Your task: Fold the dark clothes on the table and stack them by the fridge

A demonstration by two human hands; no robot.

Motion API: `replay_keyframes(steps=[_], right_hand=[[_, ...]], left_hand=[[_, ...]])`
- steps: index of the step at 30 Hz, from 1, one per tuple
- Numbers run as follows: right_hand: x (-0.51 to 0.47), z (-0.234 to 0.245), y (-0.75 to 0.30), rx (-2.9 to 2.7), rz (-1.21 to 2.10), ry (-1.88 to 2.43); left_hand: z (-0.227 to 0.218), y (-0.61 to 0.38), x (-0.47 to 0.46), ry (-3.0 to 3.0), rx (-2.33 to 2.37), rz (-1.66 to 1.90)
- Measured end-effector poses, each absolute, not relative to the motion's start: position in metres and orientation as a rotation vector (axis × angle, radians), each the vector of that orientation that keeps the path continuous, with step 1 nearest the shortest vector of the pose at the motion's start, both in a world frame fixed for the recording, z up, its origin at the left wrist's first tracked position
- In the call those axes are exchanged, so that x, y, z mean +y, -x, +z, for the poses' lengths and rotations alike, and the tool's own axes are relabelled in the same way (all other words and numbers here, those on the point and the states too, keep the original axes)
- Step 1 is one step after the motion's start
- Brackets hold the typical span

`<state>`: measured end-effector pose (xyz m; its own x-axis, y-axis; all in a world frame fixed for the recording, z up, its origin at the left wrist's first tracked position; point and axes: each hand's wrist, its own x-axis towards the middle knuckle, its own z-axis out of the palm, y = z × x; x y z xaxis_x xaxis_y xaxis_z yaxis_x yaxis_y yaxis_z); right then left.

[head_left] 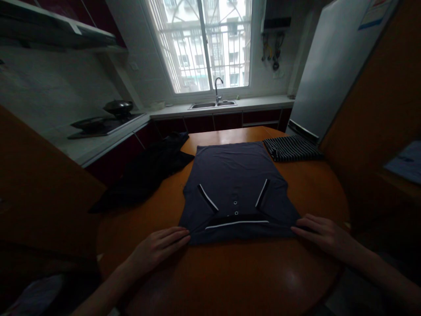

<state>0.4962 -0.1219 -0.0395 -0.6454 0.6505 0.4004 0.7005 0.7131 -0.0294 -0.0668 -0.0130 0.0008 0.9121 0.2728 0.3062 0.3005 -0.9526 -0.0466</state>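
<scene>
A dark grey-blue polo shirt [235, 171] lies spread on a round wooden table [237, 276]. Its collar, edged in white, is toward me. Both sleeves are folded inward over the body, so their white-edged cuffs slant on either side of two pale buttons. At the near left corner of the shirt, my left hand [158, 248] has its fingers together and closed on the fabric. My right hand [324, 232] grips the near right corner in a similar way, thumb side toward the cloth. Any cloth beneath the fingertips is hidden.
A black garment [148, 171] lies crumpled at the table's left edge. On the far right is a folded striped garment [292, 148]. Beyond stand a counter with a sink [213, 105], a stove with a pan [118, 106], and a fridge [332, 66].
</scene>
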Motion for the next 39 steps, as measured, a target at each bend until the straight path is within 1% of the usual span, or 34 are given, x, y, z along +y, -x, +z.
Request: replay_keyframes(steps=[4, 8, 11, 15, 18, 20, 23, 26, 28, 30, 36, 39], right_hand=[[-0.124, -0.035, -0.494, -2.473, -0.061, 1.049], [-0.133, -0.021, -0.488, -2.409, 0.165, 1.124], [-0.142, -0.005, -0.486, -2.322, 0.446, 1.271], [-0.135, 0.024, -0.489, -2.195, 0.878, 1.382], [-0.102, 0.041, -0.496, -2.075, 1.074, 1.447], [-0.069, 0.047, -0.503, -2.017, 1.153, 1.491], [-0.011, 0.048, -0.511, -1.895, 1.27, 1.581], [0.043, 0.043, -0.513, -1.696, 1.375, 1.617], [0.071, 0.037, -0.509, -1.602, 1.377, 1.653], [0.091, 0.028, -0.503, -1.557, 1.305, 1.714], [0.118, -0.006, -0.495, -1.641, 0.79, 1.851], [0.121, -0.017, -0.495, -1.701, 0.606, 1.884]], left_hand=[[0.0, 0.065, -0.019, 3.007, -0.485, -0.56], [0.009, 0.062, -0.033, 3.087, -0.573, -0.592], [0.023, 0.062, -0.042, 3.222, -0.809, -0.59], [0.046, 0.062, -0.036, 3.407, -1.254, -0.535], [0.062, 0.056, -0.008, 3.435, -1.635, -0.56], [0.069, 0.048, 0.022, 3.408, -1.804, -0.621], [0.072, 0.035, 0.076, 3.402, -1.883, -0.659], [0.061, 0.021, 0.128, 3.4, -1.866, -0.649], [0.049, 0.013, 0.155, 3.374, -1.851, -0.629], [0.034, 0.007, 0.173, 3.305, -1.866, -0.644], [0.0, 0.005, 0.194, 3.081, -1.843, -0.882], [-0.009, 0.004, 0.197, 2.949, -1.837, -1.027]])
